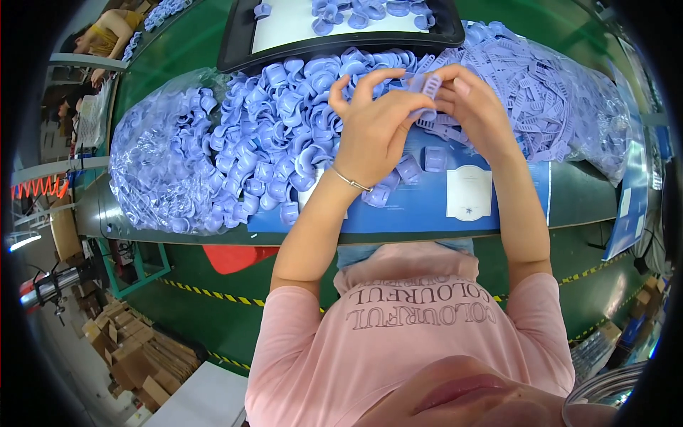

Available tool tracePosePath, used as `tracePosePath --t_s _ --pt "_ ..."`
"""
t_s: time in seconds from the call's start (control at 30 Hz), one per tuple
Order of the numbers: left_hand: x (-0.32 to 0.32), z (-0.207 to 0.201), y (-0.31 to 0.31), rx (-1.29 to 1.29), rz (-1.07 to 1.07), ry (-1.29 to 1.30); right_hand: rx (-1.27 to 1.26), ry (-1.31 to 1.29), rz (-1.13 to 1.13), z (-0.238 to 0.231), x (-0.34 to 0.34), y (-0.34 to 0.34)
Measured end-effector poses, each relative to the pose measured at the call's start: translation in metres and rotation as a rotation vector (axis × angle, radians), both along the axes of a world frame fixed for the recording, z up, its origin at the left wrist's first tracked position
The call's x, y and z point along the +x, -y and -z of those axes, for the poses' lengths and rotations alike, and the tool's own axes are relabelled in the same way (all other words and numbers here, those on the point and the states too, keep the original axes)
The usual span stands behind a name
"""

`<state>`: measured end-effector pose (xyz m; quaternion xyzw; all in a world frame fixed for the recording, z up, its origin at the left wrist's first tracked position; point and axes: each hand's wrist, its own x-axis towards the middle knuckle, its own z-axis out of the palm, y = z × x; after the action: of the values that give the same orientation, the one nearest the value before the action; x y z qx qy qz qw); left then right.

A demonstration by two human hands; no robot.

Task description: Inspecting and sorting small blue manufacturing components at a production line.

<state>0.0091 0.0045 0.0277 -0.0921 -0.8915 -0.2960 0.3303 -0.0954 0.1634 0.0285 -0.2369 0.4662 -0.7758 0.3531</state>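
The black tray [240, 35] is serving here as the landmark. Just in front of its near right corner, a small slotted strip [431, 85] is sitting between the two hands, and its visible long axis is running roughly toward the tray and back to the person, with a slight tilt. The left hand [380, 114] is coming to it from the left side and the right hand [473, 103] from the right; both are touching at this spot, so neither is clearly nearer. Both hands are holding with narrow, pinched fingertips, while the other left fingers are spreading and bending. A curved blue-violet part seems to be showing under the left thumb, but the fingers are covering it, and I cannot tell if it is joined with the strip. In front of the tray, a heap of curved pieces [277, 114] is lying, smooth, glossy and bent like small shells. To the right of the tray, a pile of slotted strips [530, 92] is spreading, flat, paler and ladder-like. Nearer to the person than the tray, a few loose pieces [435, 159] are resting on a smooth blue sheet [420, 212], which is covering part of the dark counter [583, 192].
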Motion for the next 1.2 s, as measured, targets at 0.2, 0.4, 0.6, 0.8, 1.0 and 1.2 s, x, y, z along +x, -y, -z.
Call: tracePosePath --t_s 0.2,0.4,0.6,0.8,1.0,1.2 --pt "0.001 0.000 -0.007 0.005 0.049 0.082 0.125 -0.558 0.208 0.001 0.006 0.002" --pt "-0.001 0.012 -0.001 1.061 0.277 0.229 0.173 -1.195 0.394 -0.005 0.020 0.007" --pt "0.003 0.003 -0.003 0.403 0.083 0.182 0.264 -1.249 0.532 -0.003 0.022 0.010" --pt "0.003 0.010 -0.002 0.472 0.163 0.122 0.355 -1.161 0.536 -0.008 0.021 0.009" --pt "0.000 0.012 -0.005 0.518 0.152 0.191 0.402 -1.174 0.525 -0.008 0.020 0.008" --pt "-0.001 0.013 -0.004 0.554 0.239 0.283 0.430 -0.838 0.370 -0.004 0.014 0.006"
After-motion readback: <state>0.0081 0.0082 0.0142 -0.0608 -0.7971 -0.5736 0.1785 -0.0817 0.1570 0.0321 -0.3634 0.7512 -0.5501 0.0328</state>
